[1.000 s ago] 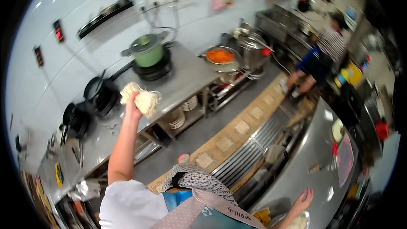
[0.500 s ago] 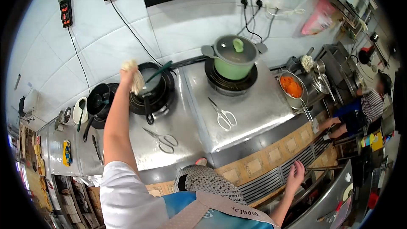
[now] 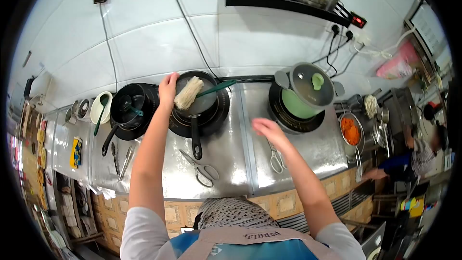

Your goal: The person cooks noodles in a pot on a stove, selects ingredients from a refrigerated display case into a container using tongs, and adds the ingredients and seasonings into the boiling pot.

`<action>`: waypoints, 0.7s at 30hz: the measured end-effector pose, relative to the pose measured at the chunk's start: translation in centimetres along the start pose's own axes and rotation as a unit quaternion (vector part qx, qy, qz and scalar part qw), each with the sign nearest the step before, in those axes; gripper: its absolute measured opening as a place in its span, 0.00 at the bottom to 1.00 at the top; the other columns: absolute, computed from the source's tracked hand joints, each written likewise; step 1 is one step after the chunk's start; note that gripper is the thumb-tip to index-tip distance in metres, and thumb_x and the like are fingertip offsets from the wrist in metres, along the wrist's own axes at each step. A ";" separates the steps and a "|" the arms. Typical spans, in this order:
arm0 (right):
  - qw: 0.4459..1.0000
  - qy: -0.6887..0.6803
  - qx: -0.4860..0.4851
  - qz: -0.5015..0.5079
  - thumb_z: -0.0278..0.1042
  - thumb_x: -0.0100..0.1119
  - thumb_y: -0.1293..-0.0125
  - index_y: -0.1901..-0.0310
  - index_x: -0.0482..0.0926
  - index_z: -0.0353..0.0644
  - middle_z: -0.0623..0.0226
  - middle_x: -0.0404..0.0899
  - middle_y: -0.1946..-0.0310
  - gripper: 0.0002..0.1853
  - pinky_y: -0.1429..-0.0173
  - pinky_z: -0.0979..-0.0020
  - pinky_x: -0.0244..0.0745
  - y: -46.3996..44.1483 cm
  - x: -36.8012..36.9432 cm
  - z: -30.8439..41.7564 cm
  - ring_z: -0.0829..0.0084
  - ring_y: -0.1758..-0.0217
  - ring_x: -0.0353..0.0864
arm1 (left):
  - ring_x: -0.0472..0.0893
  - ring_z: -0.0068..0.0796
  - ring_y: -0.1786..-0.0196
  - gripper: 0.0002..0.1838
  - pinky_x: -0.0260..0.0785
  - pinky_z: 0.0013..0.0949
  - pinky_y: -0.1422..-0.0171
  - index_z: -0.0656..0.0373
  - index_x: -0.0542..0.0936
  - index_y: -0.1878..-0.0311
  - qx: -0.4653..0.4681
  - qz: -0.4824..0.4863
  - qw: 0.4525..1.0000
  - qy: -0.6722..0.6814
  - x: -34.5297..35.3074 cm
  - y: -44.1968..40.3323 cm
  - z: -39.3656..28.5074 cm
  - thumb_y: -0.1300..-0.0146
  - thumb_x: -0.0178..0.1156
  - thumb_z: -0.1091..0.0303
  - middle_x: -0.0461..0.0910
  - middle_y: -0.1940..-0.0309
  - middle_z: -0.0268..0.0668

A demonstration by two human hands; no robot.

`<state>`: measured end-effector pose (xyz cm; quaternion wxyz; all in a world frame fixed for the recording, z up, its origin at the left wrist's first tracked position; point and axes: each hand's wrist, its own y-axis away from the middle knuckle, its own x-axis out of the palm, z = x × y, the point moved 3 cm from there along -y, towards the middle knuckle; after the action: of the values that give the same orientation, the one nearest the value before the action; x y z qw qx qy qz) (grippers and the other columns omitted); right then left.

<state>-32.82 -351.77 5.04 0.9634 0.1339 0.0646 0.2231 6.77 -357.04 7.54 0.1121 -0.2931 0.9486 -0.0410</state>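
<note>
A bundle of pale dried noodles [image 3: 189, 93] lies slanted in the black frying pan [image 3: 196, 137] on the middle burner. My left hand [image 3: 168, 89] is at the pan's left rim, just beside the noodles, and seems to have let them go; its fingers are only partly visible. A green-handled utensil [image 3: 216, 87] rests across the pan, its lower end partly behind the noodles. My right hand [image 3: 270, 131] hovers, empty and with fingers loosely stretched, over the counter between the pan and the lidded green pot [image 3: 301, 105]. Below it are scissors [image 3: 276, 161], partly covered by my forearm.
A second pair of scissors [image 3: 202, 171] lies in front of the pan. Leftward are a dark saucepan [image 3: 126, 124], a white bowl [image 3: 104, 115] and tongs [image 3: 126, 162]. A strainer of orange food [image 3: 350, 131] stands right. A person [image 3: 417, 159] is at the far right.
The noodles have gone from being held above the pan to lying in it. My right hand has come up from low right to over the counter. The view has shifted left.
</note>
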 end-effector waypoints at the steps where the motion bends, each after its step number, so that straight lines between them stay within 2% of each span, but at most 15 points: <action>1: 0.996 -0.078 0.044 -0.003 0.43 0.60 0.41 0.43 0.69 0.43 0.63 0.76 0.57 0.26 0.53 0.73 0.71 -3.2 1.2 0.6 0.75 0.56 0.75 | 0.74 0.23 0.73 0.17 0.67 0.26 0.68 0.61 0.76 0.60 -0.017 -0.044 0.995 0.087 -1.0 0.1 2.0 0.36 0.52 0.54 0.77 0.77 0.34; 2: 0.984 -0.156 0.088 -0.006 0.44 0.61 0.42 0.38 0.64 0.45 0.63 0.76 0.59 0.31 0.55 0.73 0.71 -6.2 2.4 1.3 0.77 0.59 0.75 | 0.66 0.19 0.79 0.15 0.57 0.24 0.76 0.55 0.74 0.68 -0.089 -0.045 0.979 0.180 -2.0 2.6 0.1 0.35 0.51 0.53 0.68 0.82 0.28; 3: 0.982 -0.172 0.081 -0.016 0.44 0.61 0.42 0.39 0.63 0.45 0.64 0.76 0.62 0.31 0.59 0.73 0.70 -8.9 3.6 1.8 0.78 0.62 0.74 | 0.57 0.14 0.86 0.16 0.47 0.23 0.83 0.49 0.71 0.75 -0.158 -0.043 0.949 0.268 -2.7 6.0 -1.9 0.34 0.49 0.51 0.60 0.87 0.22; 5: 0.975 -0.205 0.075 -0.036 0.45 0.62 0.42 0.39 0.62 0.44 0.66 0.75 0.69 0.31 0.66 0.75 0.70 -13.2 5.5 2.4 0.81 0.70 0.72 | 0.50 0.14 0.89 0.19 0.39 0.24 0.87 0.48 0.67 0.76 -0.232 -0.030 0.874 0.425 -3.7 10.1 -0.7 0.34 0.47 0.49 0.52 0.89 0.21; 7: 0.984 -0.173 0.036 0.002 0.46 0.62 0.43 0.46 0.67 0.42 0.70 0.72 0.75 0.27 0.73 0.77 0.67 -15.8 7.3 3.7 0.82 0.78 0.68 | 0.52 0.14 0.88 0.18 0.42 0.22 0.86 0.50 0.68 0.76 -0.292 0.059 0.709 0.639 -5.3 14.4 3.4 0.33 0.46 0.50 0.53 0.89 0.21; 8: 0.988 -0.155 0.019 0.023 0.46 0.62 0.43 0.49 0.69 0.42 0.72 0.71 0.78 0.25 0.76 0.78 0.65 -16.5 8.2 4.7 0.83 0.81 0.65 | 0.52 0.14 0.88 0.18 0.42 0.22 0.86 0.50 0.68 0.76 -0.354 0.002 0.656 0.667 -6.1 16.6 4.0 0.33 0.46 0.52 0.53 0.89 0.21; 9: 0.992 -0.106 -0.042 0.051 0.46 0.63 0.44 0.61 0.73 0.41 0.74 0.70 0.84 0.18 0.80 0.78 0.62 -17.1 8.7 5.9 0.81 0.87 0.64 | 0.52 0.14 0.88 0.17 0.42 0.22 0.86 0.51 0.68 0.76 -0.414 -0.055 0.594 0.688 -6.7 18.6 4.4 0.33 0.45 0.54 0.54 0.89 0.21; 11: 0.995 0.052 -0.072 -0.032 0.45 0.63 0.45 0.70 0.75 0.40 0.71 0.72 0.86 0.15 0.78 0.75 0.63 -16.3 9.9 9.9 0.79 0.86 0.68 | 0.53 0.14 0.88 0.16 0.41 0.22 0.86 0.52 0.68 0.76 -0.441 -0.115 0.527 0.717 -7.6 20.0 4.3 0.33 0.45 0.57 0.54 0.88 0.21; 12: 0.988 0.103 -0.115 -0.029 0.44 0.62 0.45 0.72 0.75 0.39 0.69 0.72 0.87 0.15 0.77 0.74 0.64 -16.5 10.7 11.6 0.78 0.85 0.69 | 0.53 0.14 0.88 0.16 0.41 0.22 0.86 0.53 0.69 0.75 -0.455 -0.141 0.490 0.730 -7.7 20.7 4.3 0.33 0.45 0.58 0.55 0.88 0.21; 13: 0.975 0.152 -0.160 -0.027 0.44 0.61 0.45 0.74 0.75 0.39 0.67 0.73 0.87 0.15 0.76 0.73 0.65 -16.6 11.5 13.3 0.78 0.84 0.71 | 0.53 0.14 0.88 0.15 0.41 0.22 0.86 0.53 0.69 0.75 -0.446 -0.120 0.496 0.735 -7.6 20.7 4.2 0.33 0.45 0.57 0.55 0.88 0.21; 14: 0.965 0.188 -0.181 -0.027 0.46 0.58 0.45 0.76 0.75 0.36 0.60 0.74 0.85 0.18 0.72 0.67 0.69 -15.9 12.5 15.2 0.68 0.82 0.75 | 0.53 0.14 0.88 0.15 0.40 0.22 0.86 0.53 0.70 0.75 -0.435 -0.096 0.505 0.740 -7.5 19.9 4.2 0.33 0.45 0.57 0.55 0.88 0.22; 15: 0.951 0.231 -0.202 -0.030 0.46 0.57 0.46 0.76 0.75 0.36 0.58 0.75 0.84 0.18 0.70 0.65 0.69 -16.1 13.2 16.2 0.64 0.80 0.76 | 0.54 0.15 0.88 0.15 0.40 0.22 0.86 0.53 0.70 0.74 -0.423 -0.070 0.514 0.743 -7.5 18.7 4.1 0.34 0.46 0.56 0.56 0.88 0.22; 17: 0.916 0.315 -0.244 -0.041 0.47 0.56 0.47 0.76 0.75 0.35 0.54 0.76 0.82 0.19 0.67 0.61 0.70 -16.3 14.4 18.5 0.56 0.76 0.77 | 0.54 0.16 0.88 0.16 0.40 0.22 0.85 0.52 0.70 0.74 -0.414 -0.040 0.619 0.666 -6.7 15.9 3.6 0.37 0.49 0.51 0.57 0.87 0.23; 18: 0.914 0.322 -0.243 -0.043 0.47 0.55 0.49 0.76 0.75 0.34 0.51 0.76 0.79 0.19 0.63 0.56 0.71 -16.1 14.9 19.2 0.49 0.70 0.76 | 0.54 0.17 0.88 0.18 0.40 0.22 0.85 0.51 0.70 0.74 -0.426 -0.033 0.645 0.634 -6.2 14.4 3.1 0.40 0.50 0.46 0.59 0.86 0.23; 21: 0.858 0.430 -0.279 -0.019 0.46 0.55 0.50 0.74 0.77 0.36 0.51 0.78 0.75 0.17 0.61 0.57 0.72 -14.5 15.7 22.0 0.51 0.68 0.77 | 0.63 0.19 0.79 0.10 0.52 0.27 0.76 0.52 0.71 0.74 -0.397 -0.042 0.733 0.551 -4.2 9.7 0.5 0.44 0.53 0.58 0.63 0.85 0.23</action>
<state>-8.79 -362.28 20.89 0.8406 -0.2510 0.4105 0.2487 4.98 -346.68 6.48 -0.5581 -0.2766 0.7612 0.1804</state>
